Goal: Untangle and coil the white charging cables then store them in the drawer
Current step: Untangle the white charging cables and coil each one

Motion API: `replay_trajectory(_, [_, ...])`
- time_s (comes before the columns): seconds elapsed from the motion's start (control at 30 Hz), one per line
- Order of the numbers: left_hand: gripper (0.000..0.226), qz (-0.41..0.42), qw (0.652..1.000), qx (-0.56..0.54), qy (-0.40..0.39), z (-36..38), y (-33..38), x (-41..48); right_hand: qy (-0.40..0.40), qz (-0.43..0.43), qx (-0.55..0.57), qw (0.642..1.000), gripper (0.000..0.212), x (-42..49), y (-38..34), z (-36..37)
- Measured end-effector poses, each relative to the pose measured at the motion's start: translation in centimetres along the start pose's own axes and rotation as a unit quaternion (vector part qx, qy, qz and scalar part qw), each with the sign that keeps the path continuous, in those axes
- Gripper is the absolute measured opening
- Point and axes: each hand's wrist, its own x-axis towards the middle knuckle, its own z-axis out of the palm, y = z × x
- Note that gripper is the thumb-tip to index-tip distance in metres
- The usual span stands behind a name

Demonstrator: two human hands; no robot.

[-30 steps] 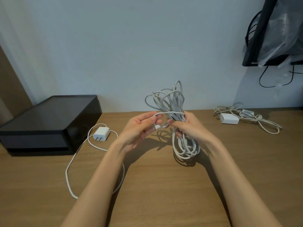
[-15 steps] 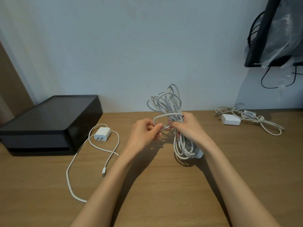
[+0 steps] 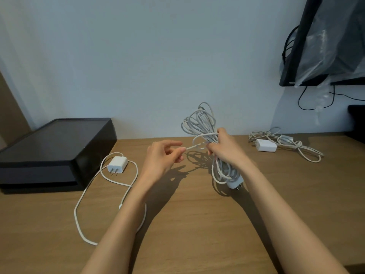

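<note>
My right hand (image 3: 227, 149) grips a bundle of coiled white cable (image 3: 199, 123) around its middle, held upright above the wooden table (image 3: 197, 224). Its white plug adapter (image 3: 235, 182) hangs at the bottom of the bundle. My left hand (image 3: 164, 157) pinches the free end of that cable (image 3: 194, 146), drawn out to the left of the bundle. A second white charger (image 3: 117, 164) lies on the table to the left with its cable in loose loops. A third white charger (image 3: 265, 145) with a tangled cable lies at the back right.
A black box with a drawer front (image 3: 51, 153) stands at the back left against the wall. A dark screen wrapped in plastic (image 3: 325, 40) hangs at the upper right with black wires below it.
My left hand has pulled the cable's end leftward, away from the bundle. The bundle has shifted slightly right, and its plug adapter now shows at the bottom.
</note>
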Motion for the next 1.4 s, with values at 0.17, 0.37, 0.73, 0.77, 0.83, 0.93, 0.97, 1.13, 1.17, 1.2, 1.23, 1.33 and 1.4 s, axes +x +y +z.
replay_trajectory(0.17, [0.009, 0.003, 1.000, 0.001, -0.009, 0.0, 0.4, 0.0, 0.029, 0.024, -0.074, 0.997, 0.016, 0.2, -0.9, -1.6])
replay_trajectory(0.37, [0.006, -0.012, 0.999, -0.039, 0.012, -0.7, 0.7, 0.2, 0.037, 0.022, -0.166, 0.985, 0.020, 0.1, -1.3, -2.8])
replay_trajectory(0.73, [0.009, -0.020, 0.998, -0.064, -0.021, -0.9, 0.5, 0.4, 0.070, 0.066, -0.199, 0.975, 0.024, 0.3, 0.3, -3.7])
replay_trajectory(0.77, [0.008, -0.023, 0.997, -0.069, -0.020, -0.9, 0.5, 0.4, 0.068, 0.061, -0.204, 0.975, 0.024, 0.2, 0.3, -3.7])
replay_trajectory(0.83, [0.008, -0.032, 0.995, -0.083, -0.034, -1.1, 0.1, 0.4, 0.057, 0.050, -0.202, 0.976, 0.025, 0.1, 0.1, -3.6])
replay_trajectory(0.93, [0.014, -0.030, 0.993, -0.040, -0.103, -0.7, 0.0, 0.2, 0.036, 0.044, -0.179, 0.982, 0.027, 0.0, -0.4, -4.2])
replay_trajectory(0.97, [0.016, -0.015, 0.992, 0.000, -0.128, -0.5, 0.1, 0.1, 0.027, 0.040, -0.171, 0.984, 0.028, -0.1, -0.6, -4.4])
replay_trajectory(1.13, [0.026, 0.029, 0.967, 0.036, -0.251, 0.4, 0.9, -0.7, -0.036, 0.006, -0.150, 0.988, 0.029, -1.0, -2.3, -4.4])
replay_trajectory(1.17, [0.027, 0.035, 0.961, 0.020, -0.273, 0.7, 1.1, -1.0, -0.044, -0.002, -0.149, 0.988, 0.029, -1.1, -2.6, -4.2])
replay_trajectory(1.2, [0.029, 0.040, 0.958, 0.005, -0.284, 1.0, 1.3, -1.2, -0.052, -0.009, -0.145, 0.988, 0.029, -1.1, -2.8, -3.9])
replay_trajectory(1.23, [0.029, 0.040, 0.957, -0.009, -0.286, 1.2, 1.4, -1.3, -0.061, -0.014, -0.139, 0.988, 0.029, -1.0, -2.9, -3.6])
replay_trajectory(1.33, [0.030, 0.024, 0.962, -0.047, -0.269, 0.6, 1.4, -1.0, -0.071, -0.018, -0.118, 0.990, 0.030, -1.1, -2.8, -3.2])
replay_trajectory(1.4, [0.029, 0.020, 0.961, -0.074, -0.266, -0.3, 1.1, -0.6, -0.066, -0.011, -0.110, 0.992, 0.031, -1.2, -2.5, -3.2])
